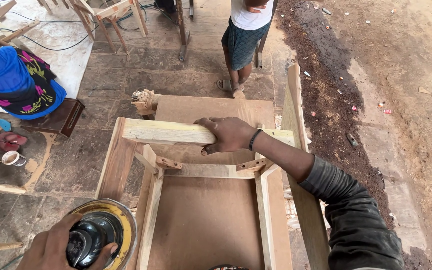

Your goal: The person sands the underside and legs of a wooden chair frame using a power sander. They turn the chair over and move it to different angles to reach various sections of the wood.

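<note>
The right hand [228,134] clamps over the top rail of the pale unfinished wooden stool frame [166,133], palm down, forearm extended from the right — a grip that steadies the frame on the brown board [201,220] beneath it. The left hand [51,247] closes around the black-bodied, yellow-rimmed disc sander [98,235], held low beside the frame's near-left leg, wrist bent inward.

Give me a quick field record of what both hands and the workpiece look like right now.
left hand: grips a black-knobbed disc sander, low left
right hand: clasps the top rail of a wooden frame
frame: unfinished, resting on a brown board
nearby: person in blue seated left; another person standing ahead
</note>
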